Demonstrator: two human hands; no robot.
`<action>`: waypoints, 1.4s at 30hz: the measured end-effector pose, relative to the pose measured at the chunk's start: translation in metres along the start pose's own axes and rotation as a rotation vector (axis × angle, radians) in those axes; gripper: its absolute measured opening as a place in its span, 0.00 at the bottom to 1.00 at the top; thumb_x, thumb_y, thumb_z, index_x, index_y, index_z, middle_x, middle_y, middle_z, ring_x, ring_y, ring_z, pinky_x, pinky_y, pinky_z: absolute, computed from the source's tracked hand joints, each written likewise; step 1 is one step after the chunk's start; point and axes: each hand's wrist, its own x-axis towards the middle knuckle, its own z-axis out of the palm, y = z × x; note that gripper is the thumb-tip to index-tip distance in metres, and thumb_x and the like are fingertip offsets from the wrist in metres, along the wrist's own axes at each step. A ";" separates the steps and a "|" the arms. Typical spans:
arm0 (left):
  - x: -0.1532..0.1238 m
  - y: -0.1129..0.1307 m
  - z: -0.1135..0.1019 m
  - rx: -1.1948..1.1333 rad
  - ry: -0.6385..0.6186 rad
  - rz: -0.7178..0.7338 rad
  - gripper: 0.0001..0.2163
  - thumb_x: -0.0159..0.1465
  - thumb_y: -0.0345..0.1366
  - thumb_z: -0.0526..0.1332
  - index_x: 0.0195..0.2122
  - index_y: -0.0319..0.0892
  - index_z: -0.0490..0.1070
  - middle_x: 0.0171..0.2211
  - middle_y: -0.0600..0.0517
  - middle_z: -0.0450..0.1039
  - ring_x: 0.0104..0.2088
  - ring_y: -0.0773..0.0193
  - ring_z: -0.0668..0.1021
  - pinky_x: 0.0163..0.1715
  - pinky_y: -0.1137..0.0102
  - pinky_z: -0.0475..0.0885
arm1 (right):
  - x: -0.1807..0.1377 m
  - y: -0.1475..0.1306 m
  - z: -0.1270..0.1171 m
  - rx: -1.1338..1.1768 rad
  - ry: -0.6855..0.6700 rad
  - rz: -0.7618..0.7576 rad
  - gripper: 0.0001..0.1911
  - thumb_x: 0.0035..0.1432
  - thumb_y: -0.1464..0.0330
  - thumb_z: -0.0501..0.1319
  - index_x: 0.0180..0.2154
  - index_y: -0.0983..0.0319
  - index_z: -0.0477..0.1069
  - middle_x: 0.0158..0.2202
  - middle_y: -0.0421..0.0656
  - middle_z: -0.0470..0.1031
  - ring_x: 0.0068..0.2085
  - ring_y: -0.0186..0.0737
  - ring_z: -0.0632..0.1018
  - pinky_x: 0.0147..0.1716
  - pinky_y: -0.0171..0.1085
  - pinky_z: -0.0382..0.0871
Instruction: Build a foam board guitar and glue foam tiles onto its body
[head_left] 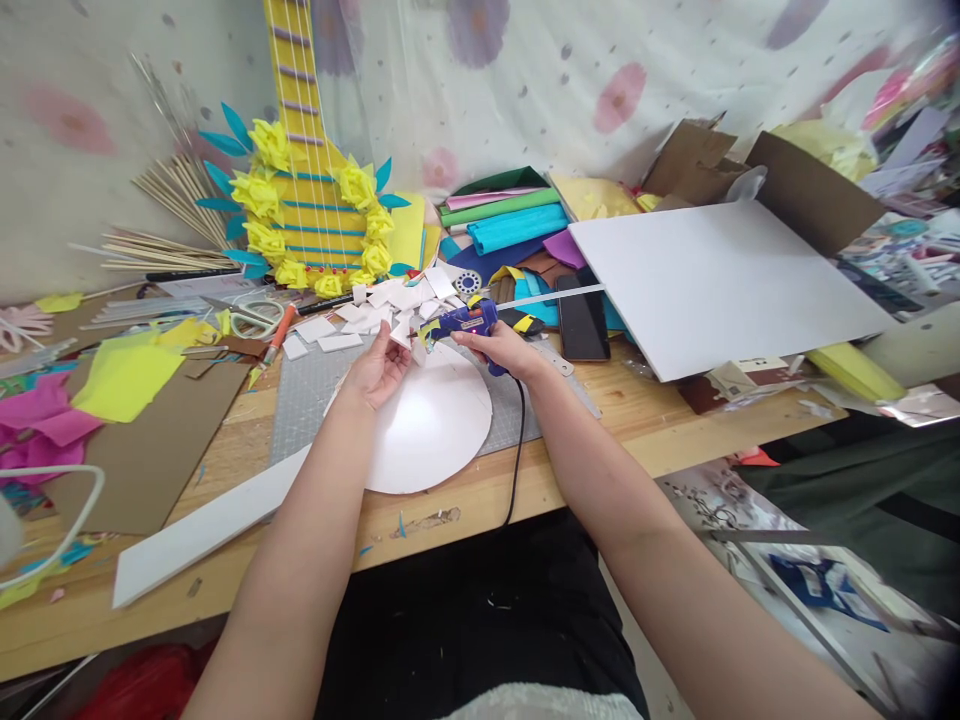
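My right hand point(499, 347) is wrapped round a blue hot glue gun point(469, 320), with a long glue stick point(551, 295) poking out of its back end. The gun's nozzle points left, close to a small white foam board piece point(402, 332) pinched in my left hand point(373, 368). Below both hands lies a white board point(431, 425) with a rounded edge, partly covered by my left forearm. It rests on a grey cutting mat point(289, 400). A heap of small white pieces point(386, 300) sits just beyond my hands.
A yellow paper guitar point(322, 220) with yellow flowers stands at the back. Scissors point(259, 318) lie left, a black phone point(583, 318) right. A large white board point(720, 280) leans over clutter. A white strip point(217, 520) reaches the table's front edge. The gun's black cord point(517, 460) hangs down.
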 end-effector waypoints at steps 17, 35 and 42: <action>0.000 -0.003 0.000 -0.010 0.000 0.008 0.05 0.61 0.34 0.62 0.31 0.38 0.72 0.23 0.54 0.72 0.22 0.75 0.72 0.23 0.81 0.70 | -0.002 -0.001 0.004 0.033 -0.016 -0.021 0.25 0.49 0.49 0.63 0.18 0.60 0.58 0.16 0.36 0.59 0.20 0.30 0.60 0.21 0.34 0.54; 0.001 -0.003 0.001 -0.056 -0.039 -0.019 0.11 0.63 0.42 0.59 0.35 0.38 0.73 0.26 0.52 0.73 0.23 0.74 0.73 0.22 0.81 0.70 | 0.031 0.015 0.051 0.028 0.296 -0.054 0.28 0.32 0.69 0.72 0.38 0.59 0.63 0.38 0.44 0.71 0.40 0.45 0.75 0.37 0.43 0.71; 0.000 -0.003 0.003 -0.198 -0.075 -0.114 0.15 0.65 0.46 0.56 0.38 0.37 0.73 0.25 0.51 0.73 0.25 0.73 0.75 0.25 0.82 0.72 | 0.032 0.017 0.067 -0.122 0.371 -0.190 0.26 0.40 0.67 0.67 0.43 0.60 0.62 0.47 0.47 0.66 0.47 0.45 0.71 0.44 0.44 0.70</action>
